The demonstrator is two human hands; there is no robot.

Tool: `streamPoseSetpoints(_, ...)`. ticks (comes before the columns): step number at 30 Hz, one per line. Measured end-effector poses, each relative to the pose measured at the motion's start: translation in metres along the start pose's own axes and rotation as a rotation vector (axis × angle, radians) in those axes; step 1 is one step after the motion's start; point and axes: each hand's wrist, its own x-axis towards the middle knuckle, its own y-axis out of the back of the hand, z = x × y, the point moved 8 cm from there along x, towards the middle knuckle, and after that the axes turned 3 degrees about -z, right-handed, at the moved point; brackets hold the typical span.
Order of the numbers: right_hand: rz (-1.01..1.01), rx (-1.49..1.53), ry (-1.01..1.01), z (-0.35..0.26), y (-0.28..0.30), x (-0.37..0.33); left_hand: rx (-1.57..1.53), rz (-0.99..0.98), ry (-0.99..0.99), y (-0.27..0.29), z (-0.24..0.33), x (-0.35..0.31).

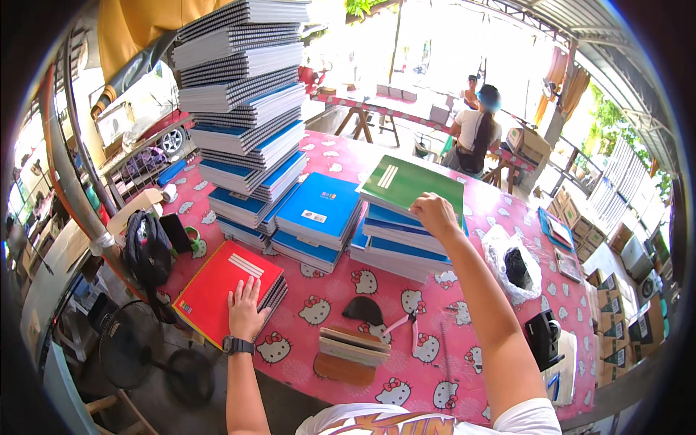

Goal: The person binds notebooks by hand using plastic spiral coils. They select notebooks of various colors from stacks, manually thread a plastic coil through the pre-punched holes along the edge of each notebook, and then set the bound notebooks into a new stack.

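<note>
Our left hand (247, 313): fingers slightly spread, flat on red notebook (206, 293), 8 o'clock. Our right hand (437, 213): fingers curled at green notebook (420, 181), 2 o'clock; whether gripping, we cannot tell. Pink patterned surface (290, 373) underneath. Tall notebook stack (279, 105), 11 o'clock; cartons (615, 308), 4 o'clock; metal roof (616, 32), 2 o'clock.

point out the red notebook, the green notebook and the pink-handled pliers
Red notebook (215, 291): head view, middle of its cover
Green notebook (407, 183): head view, middle of its cover
Pink-handled pliers (415, 336): head view, on one pink handle
</note>
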Motion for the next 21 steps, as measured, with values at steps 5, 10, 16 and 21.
streamPoseSetpoints(5, 0.034, 0.017, -0.015, 0.011, 0.01, 0.008, -0.012, -0.01, 0.005, 0.002, 0.004, 0.002)
streamPoseSetpoints(10, -0.198, 0.098, -0.093, 0.021, 0.003, 0.027, -0.018, -0.008, 0.006, 0.0, 0.001, 0.005)
streamPoseSetpoints(16, -0.234, 0.02, -0.087, 0.017, 0.0, 0.027, -0.038, 0.011, 0.016, -0.002, -0.002, 0.004)
streamPoseSetpoints(21, -0.215, 0.021, -0.069, 0.02, 0.006, 0.027, -0.036, 0.02, 0.01, 0.002, 0.001, 0.003)
